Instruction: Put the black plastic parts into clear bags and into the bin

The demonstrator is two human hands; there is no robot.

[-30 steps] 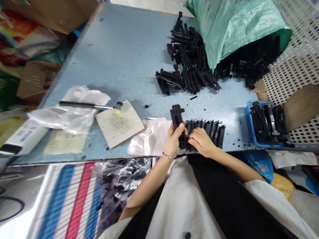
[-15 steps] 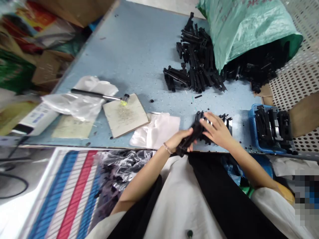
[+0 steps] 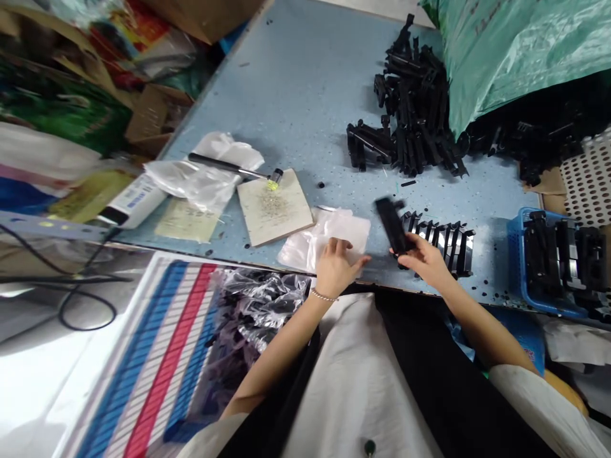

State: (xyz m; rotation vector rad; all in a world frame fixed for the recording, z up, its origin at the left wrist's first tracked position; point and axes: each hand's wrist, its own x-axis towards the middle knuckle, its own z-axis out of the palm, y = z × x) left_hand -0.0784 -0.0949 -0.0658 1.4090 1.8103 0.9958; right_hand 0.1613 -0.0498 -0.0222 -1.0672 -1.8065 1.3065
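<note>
1. Right hand [image 3: 424,257]: grip pressed together, thumb and fingers pinching the lower end of a matte black moulded plastic bar [image 3: 392,224]. Bar tilted toward the upper left and blurred, so fine detail cannot be read.
2. Bar position: held above the pale blue speckled desk [image 3: 296,83], right of frame centre, just left of a row of black ribbed plastic parts [image 3: 439,248].
3. Recommended handling: firm pinch at one end, bar kept clear of the neighbouring ribs.
4. Left hand [image 3: 337,267]: fingers spread, nothing held, palm down at the lower edge of a translucent white plastic sheet [image 3: 329,238]. Silver chain bracelet [image 3: 323,295] on the wrist.
5. Upper right of frame: loose heap of black plastic parts [image 3: 410,121] beside a green woven sack [image 3: 520,51].
6. Right edge of frame: blue plastic basket [image 3: 518,267] loaded with black parts.
7. Left of centre: steel-shafted mallet with a yellow-marked head [image 3: 229,165], its head over a square beige board [image 3: 274,210].
</note>
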